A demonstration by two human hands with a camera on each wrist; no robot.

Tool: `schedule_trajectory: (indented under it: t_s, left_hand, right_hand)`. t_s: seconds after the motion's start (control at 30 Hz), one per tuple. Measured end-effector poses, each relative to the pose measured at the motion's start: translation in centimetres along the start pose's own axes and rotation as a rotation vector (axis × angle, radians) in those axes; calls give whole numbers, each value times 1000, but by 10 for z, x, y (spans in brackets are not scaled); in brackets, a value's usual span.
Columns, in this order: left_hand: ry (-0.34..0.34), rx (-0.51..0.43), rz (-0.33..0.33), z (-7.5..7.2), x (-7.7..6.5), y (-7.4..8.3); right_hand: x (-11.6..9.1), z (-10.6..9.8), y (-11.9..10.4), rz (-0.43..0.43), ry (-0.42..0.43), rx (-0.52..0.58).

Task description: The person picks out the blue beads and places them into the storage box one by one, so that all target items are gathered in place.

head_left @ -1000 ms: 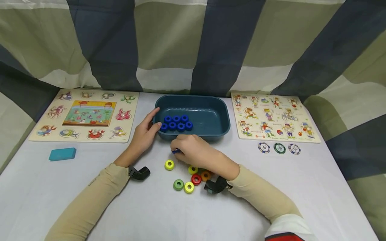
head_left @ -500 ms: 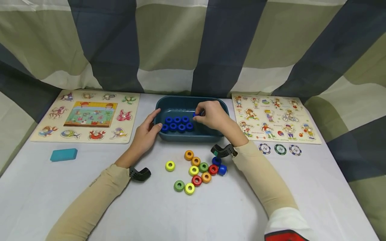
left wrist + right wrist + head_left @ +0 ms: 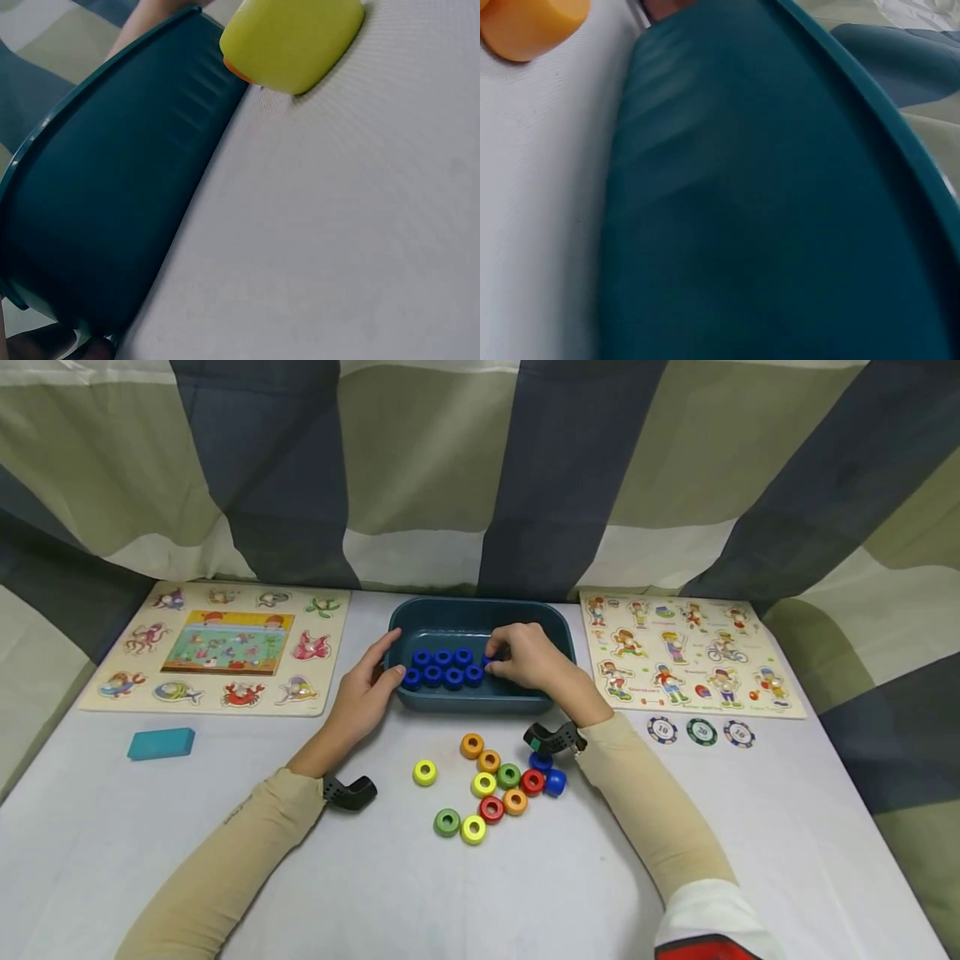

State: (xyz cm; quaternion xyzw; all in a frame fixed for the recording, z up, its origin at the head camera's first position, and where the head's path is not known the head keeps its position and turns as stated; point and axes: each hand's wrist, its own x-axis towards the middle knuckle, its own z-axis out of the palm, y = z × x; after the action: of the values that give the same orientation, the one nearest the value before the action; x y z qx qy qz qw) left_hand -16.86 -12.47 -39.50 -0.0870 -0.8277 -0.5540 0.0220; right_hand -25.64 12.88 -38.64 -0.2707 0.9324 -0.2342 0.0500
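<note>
A dark teal tray (image 3: 525,695) sits at the back middle of the table, with several blue beads (image 3: 453,678) in two rows in its left half. My left hand (image 3: 362,697) holds the tray at its left end, thumb by the near corner and fingers along the side. Inside the tray, my right hand (image 3: 528,658) pinches a blue bead (image 3: 489,661) at the right end of the rows; its fingers partly hide that bead. Both wrist views mostly show the tray's outer wall (image 3: 112,165), with a yellow bead (image 3: 292,45) in the left one and an orange bead (image 3: 536,26) in the right.
In front of the tray lie loose yellow, orange, green, red and blue beads (image 3: 491,810). Wooden picture puzzles stand left (image 3: 315,681) and right (image 3: 637,693). A turquoise block (image 3: 161,743) lies at left, and three numbered chips (image 3: 701,732) at right.
My right hand has picked a blue bead from in front of the tray, carried it inside and lowered it beside the rows. The left hand stays at the tray's left end.
</note>
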Motion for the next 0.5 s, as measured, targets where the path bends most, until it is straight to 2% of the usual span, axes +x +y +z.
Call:
schedule_trajectory:
  t_s: [0.2,0.47,0.5]
  left_hand:
    - [-2,0,2,0,0,1]
    - [-5,4,-7,1,1,-1]
    - [-3,2,-7,1,3,-4]
  right_hand:
    - [1,0,0,24,-75,68]
    - [0,1,2,20,-68,78]
    - [-1,0,2,9,-54,74]
